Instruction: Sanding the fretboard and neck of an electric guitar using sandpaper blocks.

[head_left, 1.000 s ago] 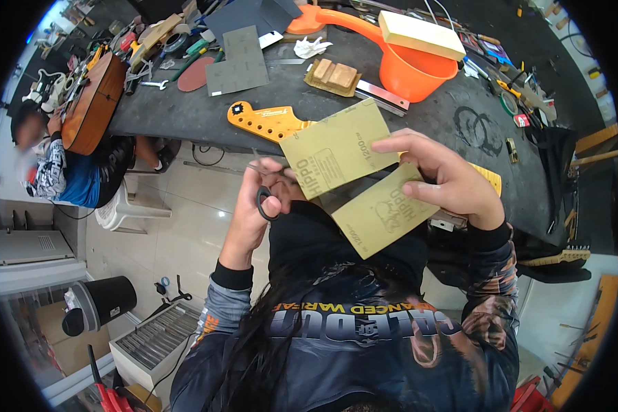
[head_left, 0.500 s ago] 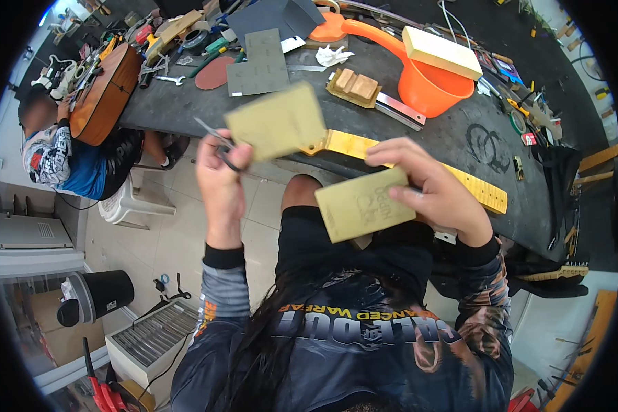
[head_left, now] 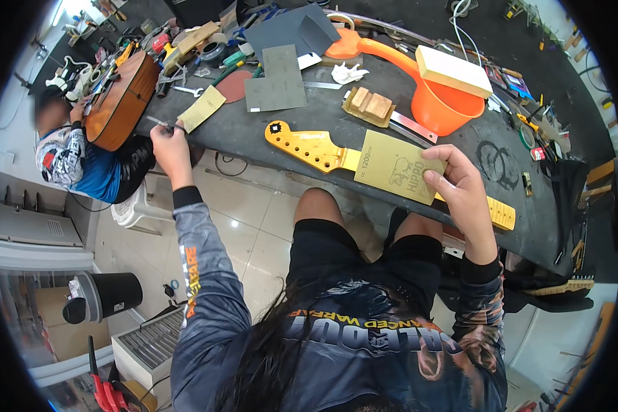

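Observation:
My left hand (head_left: 172,147) is closed around a small pair of scissors (head_left: 161,123) at the table's front edge. Just beyond its fingertips, over the tabletop, is one yellow sandpaper sheet (head_left: 204,110); whether the fingers still grip it I cannot tell. Between the thumb and fingers of my right hand (head_left: 456,182) is a second yellow sandpaper sheet (head_left: 391,161), printed side up. That sheet covers the middle of a yellow guitar neck (head_left: 309,147), whose headstock and far fretted end stick out on either side.
An orange dipper (head_left: 439,110) with a pale block (head_left: 454,71) across its rim stands behind the neck. Nearby sits a wooden sanding block (head_left: 371,104). Dark sandpaper sheets (head_left: 278,86) lie further left. At the left a person holds an acoustic guitar (head_left: 125,103).
My left hand has moved left and away from me with the scissors, taking one sandpaper sheet to the tabletop. My right hand has raised and turned the other sheet over the guitar neck.

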The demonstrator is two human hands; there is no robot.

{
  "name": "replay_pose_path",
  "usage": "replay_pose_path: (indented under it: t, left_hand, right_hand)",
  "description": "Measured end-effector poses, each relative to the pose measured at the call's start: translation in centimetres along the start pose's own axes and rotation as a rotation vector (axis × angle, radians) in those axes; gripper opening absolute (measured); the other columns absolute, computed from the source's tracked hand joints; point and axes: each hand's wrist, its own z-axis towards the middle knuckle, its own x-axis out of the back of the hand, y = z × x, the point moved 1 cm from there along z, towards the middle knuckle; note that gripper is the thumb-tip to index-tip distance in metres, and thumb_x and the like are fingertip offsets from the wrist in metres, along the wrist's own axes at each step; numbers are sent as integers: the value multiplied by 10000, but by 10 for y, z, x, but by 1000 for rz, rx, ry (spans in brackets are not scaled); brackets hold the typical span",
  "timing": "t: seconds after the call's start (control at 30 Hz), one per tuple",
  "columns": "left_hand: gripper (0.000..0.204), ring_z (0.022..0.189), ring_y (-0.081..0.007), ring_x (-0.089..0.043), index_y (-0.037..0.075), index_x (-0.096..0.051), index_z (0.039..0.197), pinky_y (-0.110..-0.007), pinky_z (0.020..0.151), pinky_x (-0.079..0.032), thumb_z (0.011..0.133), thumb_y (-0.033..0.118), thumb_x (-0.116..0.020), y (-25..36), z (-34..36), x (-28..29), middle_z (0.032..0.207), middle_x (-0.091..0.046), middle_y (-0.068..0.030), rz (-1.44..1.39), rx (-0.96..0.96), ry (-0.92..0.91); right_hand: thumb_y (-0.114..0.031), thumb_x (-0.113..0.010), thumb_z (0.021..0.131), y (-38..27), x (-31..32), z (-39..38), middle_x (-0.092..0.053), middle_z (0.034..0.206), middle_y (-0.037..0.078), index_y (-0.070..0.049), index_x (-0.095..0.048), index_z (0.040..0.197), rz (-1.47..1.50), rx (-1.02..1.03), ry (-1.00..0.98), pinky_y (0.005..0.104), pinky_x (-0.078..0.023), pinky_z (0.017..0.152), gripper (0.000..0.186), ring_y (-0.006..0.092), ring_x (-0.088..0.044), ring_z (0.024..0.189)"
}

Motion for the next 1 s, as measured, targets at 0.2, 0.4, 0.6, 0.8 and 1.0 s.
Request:
replay_pose_path:
  t: [0.2,0.4,0.6,0.8,1.0]
  left_hand:
    - [400,906,-144,-803,7,-654,1370,-281,702,-550,1071,186,-849,65,-49,-25,1026,-855,-135,-470,-127,-299]
    - [458,714,-81,-626,18,-666,1296,-267,592,-463,1009,250,-937,117,-60,-83,936,-789,-65,-217,-96,-542]
    - [430,944,-141,-735,-14,-670,1324,-291,850,-574,963,1,-903,99,-56,-107,1085,-786,-77,-617,-142,-593]
    - [434,977,-87,-704,15,-629,1374,-249,859,-534,1029,17,-892,109,-67,-82,1178,-799,-85,-735,-110,-541]
    - [438,1017,-135,-748,47,-612,1384,-316,818,-650,1037,-16,-872,135,-134,-13,1179,-761,-69,-911,-153,-544]
  right_hand:
    - [23,-694,1120,10,2,3,-747,1327,58,0,-690,1442,82,16,85,298,-567,998,323,107,-699,1151]
    - [48,-669,1113,14,29,-6,-764,1325,64,12,-697,1457,29,97,236,298,-565,1013,346,112,-711,1160]
    - [76,-663,1067,55,136,-17,-767,1252,22,11,-715,1410,-187,60,482,273,-556,990,353,89,-707,1111]
    - [65,-693,986,90,192,-18,-694,1383,199,-12,-718,1380,-1131,305,730,434,-549,1097,403,353,-686,1267]
    - [24,-689,1109,16,56,-29,-773,1172,64,-24,-749,1221,-517,330,505,337,-587,957,136,176,-748,1086]
